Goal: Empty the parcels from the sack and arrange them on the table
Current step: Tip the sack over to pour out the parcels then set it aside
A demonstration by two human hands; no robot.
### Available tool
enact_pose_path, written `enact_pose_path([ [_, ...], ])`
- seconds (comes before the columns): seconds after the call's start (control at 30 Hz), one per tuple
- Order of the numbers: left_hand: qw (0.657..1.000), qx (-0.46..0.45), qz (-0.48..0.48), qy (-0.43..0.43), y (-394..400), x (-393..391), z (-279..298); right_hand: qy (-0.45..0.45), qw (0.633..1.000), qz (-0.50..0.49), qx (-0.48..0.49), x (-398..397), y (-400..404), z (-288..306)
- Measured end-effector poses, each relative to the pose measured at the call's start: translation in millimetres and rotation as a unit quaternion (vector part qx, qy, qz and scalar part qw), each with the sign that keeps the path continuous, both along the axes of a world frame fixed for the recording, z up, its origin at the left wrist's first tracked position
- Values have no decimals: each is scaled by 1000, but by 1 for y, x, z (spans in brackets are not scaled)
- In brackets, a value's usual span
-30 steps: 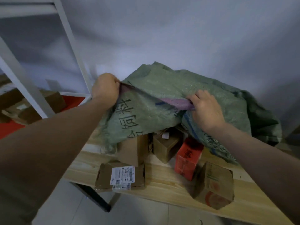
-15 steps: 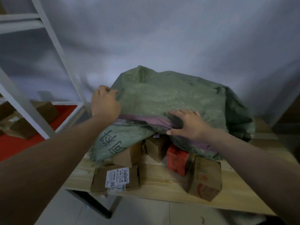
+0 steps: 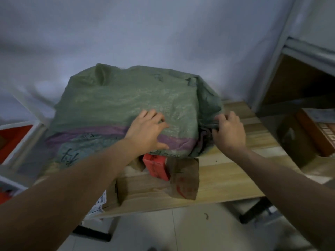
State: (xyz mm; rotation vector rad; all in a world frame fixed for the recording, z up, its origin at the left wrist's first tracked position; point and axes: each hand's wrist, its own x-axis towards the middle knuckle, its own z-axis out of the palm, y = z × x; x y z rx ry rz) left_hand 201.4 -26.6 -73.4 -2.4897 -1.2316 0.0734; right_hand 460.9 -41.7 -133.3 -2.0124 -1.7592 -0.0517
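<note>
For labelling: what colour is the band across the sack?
Purple, on the green sack; band shows in the head view.

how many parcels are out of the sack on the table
3 clearly: a red box at the sack's mouth, a brown box beside it, a labelled box at the front edge. More may be hidden.

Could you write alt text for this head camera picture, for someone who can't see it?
A person's left hand rests flat on a bulging green sack on a wooden table while the right hand grips its side. A red box and brown parcels poke out underneath.
</note>
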Motion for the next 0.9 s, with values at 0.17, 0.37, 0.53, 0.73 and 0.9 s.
enact_pose_path([
  [0.17,994,-2,45,99,6,25,-13,-214,968,99,88,27,4,-18],
  [0.37,990,-36,65,121,9,23,-17,-387,899,194,68,20,28,-18],
  [0.53,979,-48,99,171,14,21,-25,-361,915,179,31,35,42,-6],
  [0.73,978,-35,135,153,17,21,-40,80,988,38,129,78,53,7],
  [0.9,980,-55,154,114,22,18,-50,57,998,-11,-29,127,55,6],
])
